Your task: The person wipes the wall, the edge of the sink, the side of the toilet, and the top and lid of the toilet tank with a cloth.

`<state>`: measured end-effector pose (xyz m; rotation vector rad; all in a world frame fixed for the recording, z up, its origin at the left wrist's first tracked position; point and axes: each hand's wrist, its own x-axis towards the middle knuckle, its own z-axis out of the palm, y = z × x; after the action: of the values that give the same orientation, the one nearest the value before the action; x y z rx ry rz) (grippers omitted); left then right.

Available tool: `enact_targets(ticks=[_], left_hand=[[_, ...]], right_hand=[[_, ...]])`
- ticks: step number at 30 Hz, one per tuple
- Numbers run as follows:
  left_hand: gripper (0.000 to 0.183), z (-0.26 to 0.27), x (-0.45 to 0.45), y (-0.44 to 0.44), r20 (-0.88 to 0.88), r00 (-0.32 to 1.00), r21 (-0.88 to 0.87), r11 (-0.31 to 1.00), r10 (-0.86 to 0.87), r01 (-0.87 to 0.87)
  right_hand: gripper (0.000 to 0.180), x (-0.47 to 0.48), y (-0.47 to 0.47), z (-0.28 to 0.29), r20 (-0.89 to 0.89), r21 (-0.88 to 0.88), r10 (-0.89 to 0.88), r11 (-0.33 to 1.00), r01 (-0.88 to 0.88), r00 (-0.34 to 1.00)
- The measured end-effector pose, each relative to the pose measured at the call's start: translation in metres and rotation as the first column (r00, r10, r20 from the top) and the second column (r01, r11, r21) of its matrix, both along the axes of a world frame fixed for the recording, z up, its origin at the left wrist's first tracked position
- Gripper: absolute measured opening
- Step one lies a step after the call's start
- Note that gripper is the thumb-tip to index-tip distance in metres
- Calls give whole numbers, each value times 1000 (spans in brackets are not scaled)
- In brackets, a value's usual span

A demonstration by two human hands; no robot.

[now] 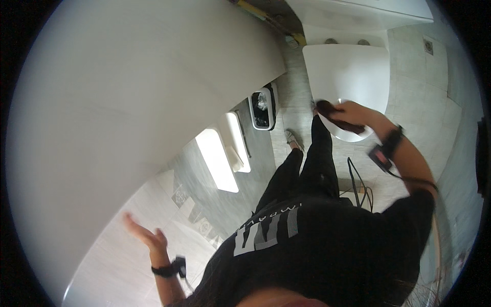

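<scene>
My right hand (355,112) is closed around a dark brown elongated object (328,108), whose two ends stick out past the fingers. Blur hides what exactly it is. Behind it in the picture is the closed lid of a white toilet (347,73). On the opposite side, my left hand (147,235) is raised with the thumb away from the fingers and nothing in it. It appears beside a large white smooth surface (126,96); whether they touch I cannot tell. Black straps with small devices and cables circle both wrists.
A waste bin (264,123) with a dark liner stands beside the toilet. A yellow-handled tool (251,9) lies in the corner behind. Bright white panels (216,159) show against the grey tiled wall. A floor drain (428,47) is at right. Black cables (360,184) hang by my side.
</scene>
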<state>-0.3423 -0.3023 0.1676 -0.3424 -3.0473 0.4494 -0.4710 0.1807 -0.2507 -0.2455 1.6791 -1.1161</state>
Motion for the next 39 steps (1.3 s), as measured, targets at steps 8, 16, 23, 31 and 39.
enact_targets(ticks=[8, 16, 23, 31, 39], left_hand=[[32, 67, -14, -16, 844, 523, -164, 986, 122, 35], [18, -124, -155, 141, 527, 327, 147, 463, -784, 874], [13, -178, -141, 79, 598, 212, 87, 325, -773, 942], [11, -206, -148, 35, 293, -49, 112, -17, -955, 994], [10, -274, -74, 67, -548, 704, -343, 889, -452, 304]], right_hand=[[31, 19, 59, 111, 119, 62, 439, 892, -448, 891], [38, -68, -189, -37, -344, -346, -774, 631, 695, 531], [42, -55, -311, -84, -167, -717, -973, 232, 658, 161], [38, -150, -368, -198, -456, -665, -884, 263, 699, -101], [43, -129, -378, -398, -177, 63, -828, 530, 846, 532]])
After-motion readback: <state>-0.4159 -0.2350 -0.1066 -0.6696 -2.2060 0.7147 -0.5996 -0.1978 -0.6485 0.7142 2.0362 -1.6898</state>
